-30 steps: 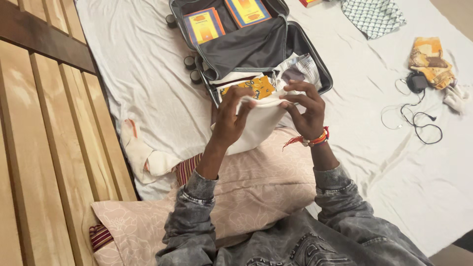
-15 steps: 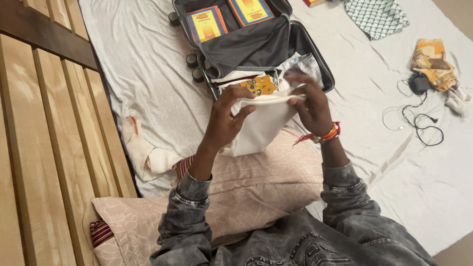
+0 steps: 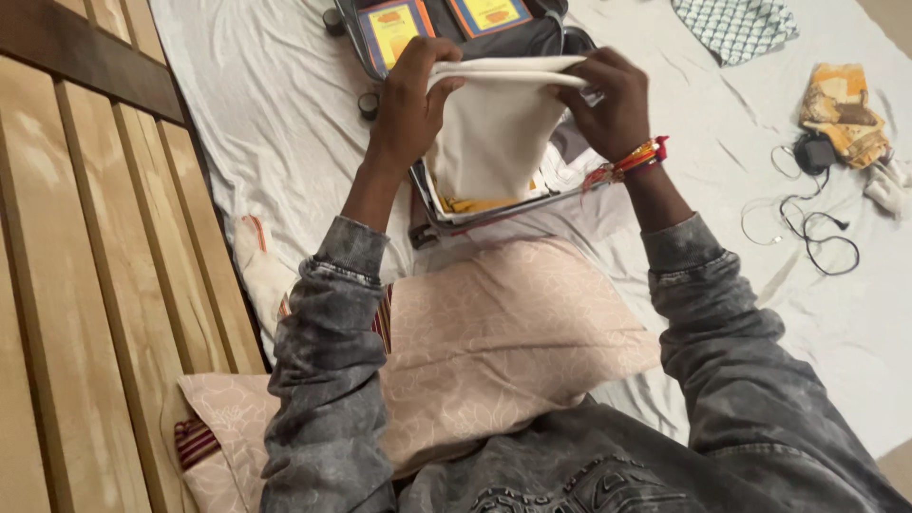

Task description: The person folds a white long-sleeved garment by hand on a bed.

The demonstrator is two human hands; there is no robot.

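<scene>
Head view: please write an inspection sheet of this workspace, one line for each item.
Surface: white sheet spread over a bed, wrinkled.
Job's things: cream cloth held up by its top edge over the open suitcase; two yellow books in the lid half.
Clutter: pink pillow; patterned cloth; orange cloth; small white cloth by the bed's edge.
Grips: left hand and right hand each pinch a top corner of the cream cloth.
Cables: black and white cables loose on the sheet, with a dark charger.
Surroundings: wooden slats to the left.
</scene>
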